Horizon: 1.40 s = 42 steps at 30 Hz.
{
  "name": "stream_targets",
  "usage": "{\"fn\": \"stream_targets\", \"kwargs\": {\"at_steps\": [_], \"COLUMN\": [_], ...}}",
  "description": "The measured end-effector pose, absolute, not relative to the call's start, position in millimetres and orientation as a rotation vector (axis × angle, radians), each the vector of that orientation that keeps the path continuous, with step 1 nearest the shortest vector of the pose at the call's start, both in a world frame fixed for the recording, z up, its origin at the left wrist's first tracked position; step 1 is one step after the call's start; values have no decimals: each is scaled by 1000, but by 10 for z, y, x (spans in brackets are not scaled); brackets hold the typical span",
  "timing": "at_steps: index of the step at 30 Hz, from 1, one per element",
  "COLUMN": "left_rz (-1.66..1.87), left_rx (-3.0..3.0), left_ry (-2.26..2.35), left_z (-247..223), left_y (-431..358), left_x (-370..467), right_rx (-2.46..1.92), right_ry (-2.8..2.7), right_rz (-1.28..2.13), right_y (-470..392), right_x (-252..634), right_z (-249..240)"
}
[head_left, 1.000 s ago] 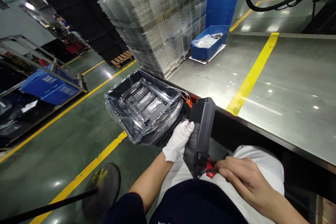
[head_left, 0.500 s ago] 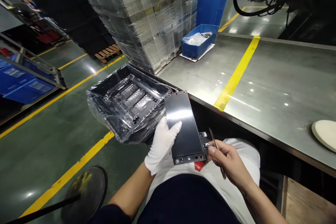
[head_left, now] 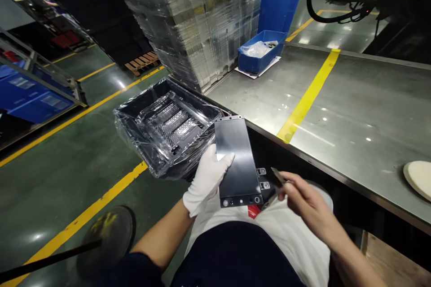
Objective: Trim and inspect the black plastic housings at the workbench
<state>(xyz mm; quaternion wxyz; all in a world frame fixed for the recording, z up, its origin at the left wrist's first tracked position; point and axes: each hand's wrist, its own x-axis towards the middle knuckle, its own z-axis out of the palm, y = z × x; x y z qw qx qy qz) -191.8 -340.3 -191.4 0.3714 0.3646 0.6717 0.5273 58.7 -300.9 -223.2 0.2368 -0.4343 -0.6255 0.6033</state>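
My left hand, in a white glove, grips a flat black rectangular plastic part by its left edge, thumb across the glossy face. The part is tilted above my lap, with small holes along its top and bottom ends. Two small tabs stick out from its lower right side. My bare right hand is closed on a thin, dark metal blade. The blade's tip points up and left, just right of the tabs and apart from them. Fingers hide most of the blade.
A black crate lined with clear plastic holds black parts at left. On the metal table stand a blue bin and a pale round object. Wrapped stacked trays rise behind. A round stand base sits on the floor.
My right hand has drawn the blade off to the right, away from the tabs, and turned it. My left hand still holds the black part in nearly the same pose.
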Motion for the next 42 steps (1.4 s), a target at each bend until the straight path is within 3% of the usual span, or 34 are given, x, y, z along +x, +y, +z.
{"fn": "stream_targets", "kwargs": {"at_steps": [5, 11, 14, 31, 42], "left_rz": [1353, 1330, 1352, 1322, 1345], "left_rx": [943, 982, 973, 826, 898], "left_ry": [1642, 1634, 1587, 1589, 1609], "left_z": [-1891, -1883, -1919, -1866, -1957], "left_y": [-3345, -3325, -3333, -3299, -3287], "left_x": [-2010, -1978, -1983, -1909, -1935], "right_rx": [-985, -864, -893, -942, -924], "right_ry": [-2321, -2649, -2620, -2651, -2663], "right_rz": [1289, 19, -287, -438, -354], "right_y": [-2852, -2889, -2878, -2855, -2840], "right_x": [888, 694, 599, 595, 614], "right_z": [-2058, -2034, -2050, -2080, -2114]}}
